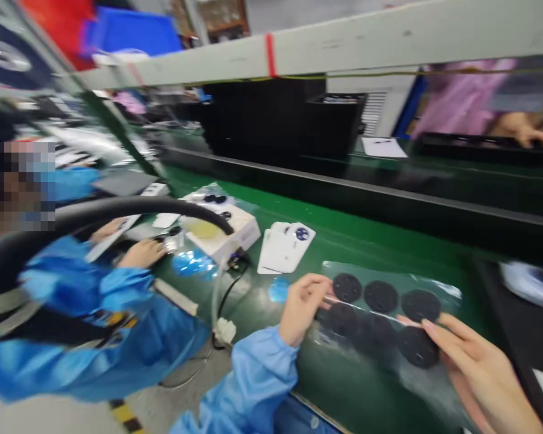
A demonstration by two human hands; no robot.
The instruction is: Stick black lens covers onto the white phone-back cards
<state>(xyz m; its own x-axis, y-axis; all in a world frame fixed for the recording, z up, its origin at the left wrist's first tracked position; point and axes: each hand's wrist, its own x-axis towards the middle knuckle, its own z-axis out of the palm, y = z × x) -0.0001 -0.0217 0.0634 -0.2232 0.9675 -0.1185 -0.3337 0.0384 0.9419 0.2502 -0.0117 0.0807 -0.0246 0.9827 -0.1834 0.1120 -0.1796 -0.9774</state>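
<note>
My left hand (304,306) pinches the left side of a clear plastic sheet (389,274) that carries several round black discs (381,296) in two rows. On the right, the fingers of my right hand (484,367) close on the same sheet beside a lower black disc (417,347). The sheet is held tilted above the green bench, and its lower part is blurred. Beyond my left hand lie overlapping white cards (286,247), the top one with a dark round camera-like print. A small blue translucent disc (279,290) sits close to my left wrist.
At the left, a co-worker in a blue sleeve (67,271) handles parts near a white box (228,232). A thick black hose (131,205) arches there. Black trays (502,313) stand at the right, and a dark ledge (298,175) runs behind. Another person's hand (525,129) shows beyond it.
</note>
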